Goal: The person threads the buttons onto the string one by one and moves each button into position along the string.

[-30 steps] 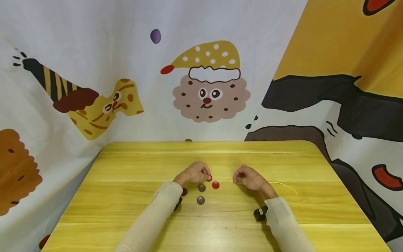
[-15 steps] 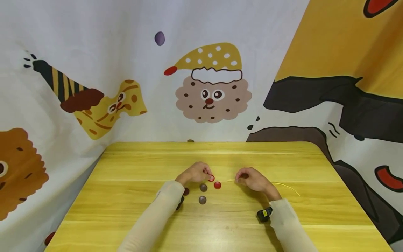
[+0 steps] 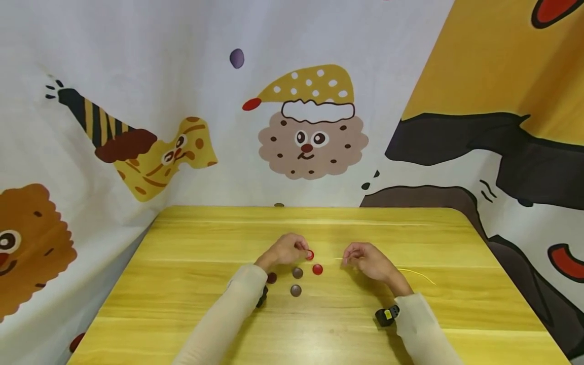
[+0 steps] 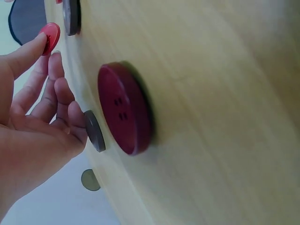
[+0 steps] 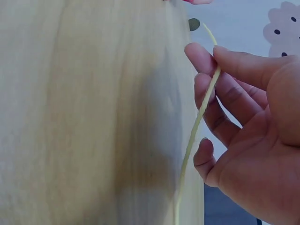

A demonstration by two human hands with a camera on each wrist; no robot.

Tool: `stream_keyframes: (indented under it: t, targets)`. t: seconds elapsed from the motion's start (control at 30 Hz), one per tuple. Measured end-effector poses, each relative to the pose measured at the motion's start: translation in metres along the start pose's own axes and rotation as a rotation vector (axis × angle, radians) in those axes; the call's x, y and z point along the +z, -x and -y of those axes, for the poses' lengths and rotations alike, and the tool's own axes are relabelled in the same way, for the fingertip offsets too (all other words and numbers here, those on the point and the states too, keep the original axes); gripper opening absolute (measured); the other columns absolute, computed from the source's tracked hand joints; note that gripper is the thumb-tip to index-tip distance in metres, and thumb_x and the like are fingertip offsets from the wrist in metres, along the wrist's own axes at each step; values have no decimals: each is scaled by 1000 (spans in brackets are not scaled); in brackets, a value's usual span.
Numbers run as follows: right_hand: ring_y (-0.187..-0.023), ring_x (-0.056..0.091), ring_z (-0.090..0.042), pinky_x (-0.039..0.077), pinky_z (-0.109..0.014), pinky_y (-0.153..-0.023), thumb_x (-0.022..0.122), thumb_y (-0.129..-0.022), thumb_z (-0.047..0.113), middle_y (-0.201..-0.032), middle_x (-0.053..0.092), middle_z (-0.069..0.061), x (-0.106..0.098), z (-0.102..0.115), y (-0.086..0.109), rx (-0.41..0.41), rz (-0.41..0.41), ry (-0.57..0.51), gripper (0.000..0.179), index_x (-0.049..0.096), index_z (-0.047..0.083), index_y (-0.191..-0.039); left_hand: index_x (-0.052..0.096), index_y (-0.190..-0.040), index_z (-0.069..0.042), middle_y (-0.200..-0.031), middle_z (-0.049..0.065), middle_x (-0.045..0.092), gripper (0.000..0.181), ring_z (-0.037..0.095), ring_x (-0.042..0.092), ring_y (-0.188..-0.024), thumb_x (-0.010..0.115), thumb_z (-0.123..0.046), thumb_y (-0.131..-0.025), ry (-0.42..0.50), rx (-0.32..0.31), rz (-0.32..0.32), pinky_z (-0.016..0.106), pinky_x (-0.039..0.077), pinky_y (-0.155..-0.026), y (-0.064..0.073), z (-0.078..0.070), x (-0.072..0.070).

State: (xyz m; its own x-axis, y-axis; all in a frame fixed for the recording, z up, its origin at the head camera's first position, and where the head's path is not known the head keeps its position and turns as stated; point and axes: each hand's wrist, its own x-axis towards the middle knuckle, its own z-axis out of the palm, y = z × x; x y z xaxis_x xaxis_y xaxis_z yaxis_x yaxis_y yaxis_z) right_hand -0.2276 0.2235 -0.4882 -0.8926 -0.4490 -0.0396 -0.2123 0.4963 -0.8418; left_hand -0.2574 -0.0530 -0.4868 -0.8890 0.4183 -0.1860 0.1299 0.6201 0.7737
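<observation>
My left hand pinches a red button between thumb and fingertips, its face turned on edge; in the left wrist view the held button shows small holes. The right hand pinches a yellow cord between thumb and forefinger. A short end sticks out past the fingertips towards the button, a gap apart from it. The cord's long part trails right onto the table. Below the held button lie a second red button and a brown button.
Another brown button lies nearer me. A dark red button, large in the left wrist view, sits beside the left sleeve. The wooden table ends at a printed curtain behind.
The left hand has lifted the red button slightly, away from the loose red one. The right hand is slightly higher, still pinching the cord. The head view has turned a little left.
</observation>
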Motion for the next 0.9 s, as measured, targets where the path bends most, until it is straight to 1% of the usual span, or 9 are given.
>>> stream_keyframes:
  t: [0.2,0.33,0.43,0.5,0.57,0.67,0.73,0.8,0.9]
  targets:
    - [-89,70,-29,53,-34,-69,57,-96,-4,-93,74,-12,-1,6,1,-1,-16,-15,11,63,-4,-105,69,-89,-17,-88,-3,64,9,14,57,-84,70,-24,-94,35,4,-20,32,47,-78,3,-2,-1]
    - [-92,70,-32,55,-39,-73,57,-96,-4,-95,75,-13,0,10,1,7,-21,-18,13,64,-6,-107,69,-91,-18,-89,-4,67,9,17,59,-86,70,-26,-94,98,-1,-45,34,47,-78,4,-2,-3]
    - [-94,70,-33,54,-39,-75,58,-96,-2,-95,75,-12,0,14,2,10,-28,-10,13,65,-5,-106,69,-92,-18,-89,-2,69,9,21,61,-87,70,-27,-94,142,-4,-63,34,47,-75,6,-2,-4]
    - [-94,70,-32,54,-36,-76,59,-97,0,-94,75,-10,1,16,2,15,-42,-8,12,67,-3,-105,68,-92,-19,-90,-1,70,9,22,62,-86,70,-27,-94,159,-8,-70,33,47,-72,7,-2,-5]
    - [-94,70,-32,54,-33,-77,60,-97,2,-94,75,-12,2,19,2,8,-52,-12,12,68,-2,-104,68,-93,-18,-90,2,71,9,22,61,-81,70,-28,-94,176,-4,-72,31,47,-67,9,-1,-5]
    - [-93,70,-34,53,-28,-77,63,-96,6,-95,75,-14,4,23,3,-11,-68,-29,11,69,0,-103,68,-96,-18,-90,8,71,9,18,55,-68,68,-27,-95,190,4,-78,28,43,-58,12,-1,-7]
    - [-93,70,-37,53,-30,-77,62,-96,4,-95,74,-17,6,28,4,-19,-81,-31,11,69,-2,-103,67,-98,-18,-90,11,71,8,17,52,-64,66,-26,-97,194,10,-88,28,42,-55,14,1,-7]
    - [-93,69,-38,54,-31,-76,62,-96,1,-94,74,-17,7,36,6,-27,-98,-32,11,69,-4,-102,67,-99,-19,-90,8,70,8,18,55,-66,65,-26,-97,192,10,-102,28,43,-55,16,1,-9]
    - [-91,68,-39,55,-35,-75,60,-96,-1,-92,73,-12,10,41,5,-22,-131,-23,11,69,-4,-102,68,-101,-18,-92,4,70,9,24,62,-79,64,-25,-97,187,17,-119,30,48,-60,20,1,-11]
